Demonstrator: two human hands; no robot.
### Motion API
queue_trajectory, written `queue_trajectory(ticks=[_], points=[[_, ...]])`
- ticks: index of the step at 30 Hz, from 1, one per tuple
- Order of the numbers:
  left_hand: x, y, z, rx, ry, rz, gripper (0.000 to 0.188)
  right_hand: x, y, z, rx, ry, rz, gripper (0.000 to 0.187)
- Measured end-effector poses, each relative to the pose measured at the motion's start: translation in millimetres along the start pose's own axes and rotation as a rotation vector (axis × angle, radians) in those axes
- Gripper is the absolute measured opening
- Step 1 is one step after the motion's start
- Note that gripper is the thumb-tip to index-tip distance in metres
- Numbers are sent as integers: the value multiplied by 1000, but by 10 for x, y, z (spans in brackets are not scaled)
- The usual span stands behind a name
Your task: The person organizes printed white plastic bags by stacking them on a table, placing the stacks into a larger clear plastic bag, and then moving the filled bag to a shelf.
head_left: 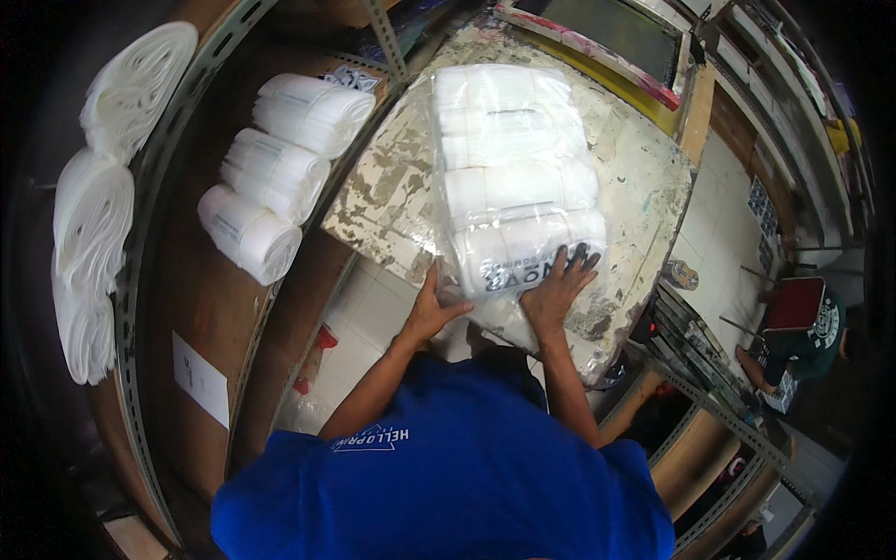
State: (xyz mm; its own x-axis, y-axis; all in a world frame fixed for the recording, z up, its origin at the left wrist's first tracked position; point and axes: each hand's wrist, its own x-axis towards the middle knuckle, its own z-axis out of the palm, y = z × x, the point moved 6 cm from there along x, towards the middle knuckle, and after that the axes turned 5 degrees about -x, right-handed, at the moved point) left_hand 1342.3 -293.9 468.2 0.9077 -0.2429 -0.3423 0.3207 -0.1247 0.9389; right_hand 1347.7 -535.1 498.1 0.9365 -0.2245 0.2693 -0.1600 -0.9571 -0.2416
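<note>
A clear plastic bag (523,224) packed with several white rolls lies on the paint-stained table in front of me. The nearest roll (527,250) has dark print, part of it under my fingers. My right hand (557,291) rests on the bag's near right corner, fingers spread and their tips dark. At the near left corner is my left hand (432,310), thumb and fingers apart, beside the plastic; whether it pinches the film is hard to see.
Three white rolls (271,177) lie on a metal-framed shelf (271,308) to my left, with more folded white bundles (98,243) beyond. A framed screen (607,47) sits at the table's far end. On the right, a person (807,327) is low near the floor.
</note>
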Motion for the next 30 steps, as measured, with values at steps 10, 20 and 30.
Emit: queue_trajectory(ticks=[10, 20, 30], points=[[-522, -104, -502, -194, -126, -173, 45, -585, 152, -573, 111, -14, -55, 85], [-719, 393, -3456, -214, 1345, -13, 117, -1098, -476, -987, 163, 161, -38, 67], [-64, -266, -4381, -572, 950, 25, 80, -1588, -772, -931, 267, 170, 21, 65]])
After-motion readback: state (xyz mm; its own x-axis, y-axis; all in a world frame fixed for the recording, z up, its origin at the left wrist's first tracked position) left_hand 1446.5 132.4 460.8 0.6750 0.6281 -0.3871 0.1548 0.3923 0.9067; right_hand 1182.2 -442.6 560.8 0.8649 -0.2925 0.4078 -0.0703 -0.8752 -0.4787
